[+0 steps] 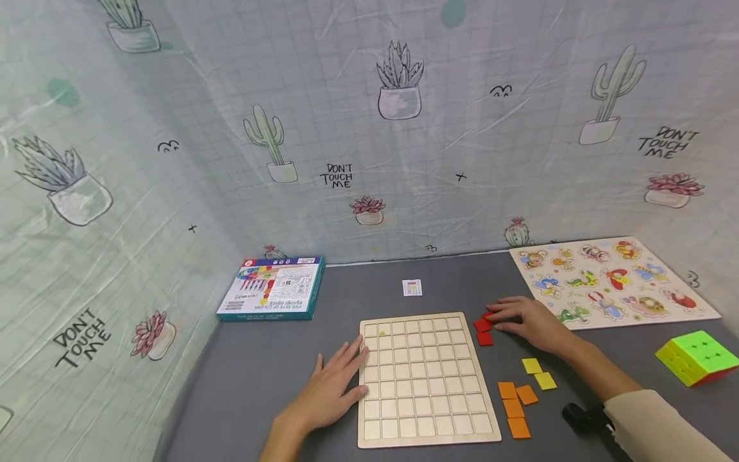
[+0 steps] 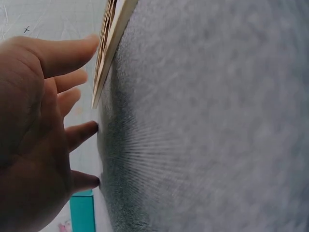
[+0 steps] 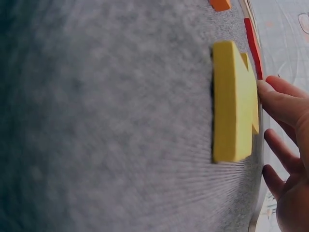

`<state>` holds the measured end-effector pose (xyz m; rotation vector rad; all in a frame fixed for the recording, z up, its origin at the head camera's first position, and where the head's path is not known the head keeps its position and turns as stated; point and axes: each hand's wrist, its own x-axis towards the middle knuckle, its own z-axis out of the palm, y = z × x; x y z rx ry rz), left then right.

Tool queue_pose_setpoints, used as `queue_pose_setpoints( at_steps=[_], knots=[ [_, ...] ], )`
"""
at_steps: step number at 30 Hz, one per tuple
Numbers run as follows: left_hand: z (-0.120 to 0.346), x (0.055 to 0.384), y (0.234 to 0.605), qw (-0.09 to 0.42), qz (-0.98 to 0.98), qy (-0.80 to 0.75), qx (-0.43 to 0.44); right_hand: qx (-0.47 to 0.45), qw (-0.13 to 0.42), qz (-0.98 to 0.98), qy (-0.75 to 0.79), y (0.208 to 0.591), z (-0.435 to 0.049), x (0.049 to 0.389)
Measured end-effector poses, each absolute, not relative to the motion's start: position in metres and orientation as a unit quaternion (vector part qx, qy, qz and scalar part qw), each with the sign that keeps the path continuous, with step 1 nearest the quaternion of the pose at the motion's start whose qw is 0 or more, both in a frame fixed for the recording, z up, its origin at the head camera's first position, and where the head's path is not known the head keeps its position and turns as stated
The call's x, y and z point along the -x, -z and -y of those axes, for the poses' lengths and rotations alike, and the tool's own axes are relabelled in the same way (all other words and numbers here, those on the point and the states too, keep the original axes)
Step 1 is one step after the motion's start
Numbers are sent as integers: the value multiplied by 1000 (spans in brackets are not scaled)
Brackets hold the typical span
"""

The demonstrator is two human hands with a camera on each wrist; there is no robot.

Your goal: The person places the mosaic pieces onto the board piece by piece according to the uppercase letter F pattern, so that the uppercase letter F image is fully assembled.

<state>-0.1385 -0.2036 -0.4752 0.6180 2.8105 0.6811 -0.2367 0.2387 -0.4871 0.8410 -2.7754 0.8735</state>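
A light wooden grid board (image 1: 423, 389) lies flat on the grey table. My left hand (image 1: 324, 393) rests at its left edge, fingers spread, with the thumb tip and some fingertips touching the rim (image 2: 113, 43). Right of the board's upper corner lie a few small red tiles (image 1: 485, 339). My right hand (image 1: 534, 323) reaches to them, its index fingertip on the uppermost tile and its thumb just beside. In the right wrist view, the thumb tip is close to a red tile (image 3: 253, 47); no tile shows lifted.
Nearer me are two yellow tiles (image 1: 545, 381) and several orange tiles (image 1: 512, 409). A small printed card (image 1: 412, 287) lies behind the board. A boxed set (image 1: 271, 295) stands back left. An insect puzzle board (image 1: 612, 282) and a puzzle cube (image 1: 696, 357) are at the right.
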Motion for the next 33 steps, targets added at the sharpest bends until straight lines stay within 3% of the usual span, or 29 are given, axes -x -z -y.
queue_pose_setpoints(
  at_steps=[14,25,33],
  knots=[
    [210,145,470,142,-937,-235,-216,-275,105,916,-273,491,-238,241],
    [207,144,472,140,-939,-230,-216,-261,126,907,-307,480,-236,242],
    [206,144,472,138,-941,-231,-206,-241,81,894,-369,459,-207,238]
  ],
)
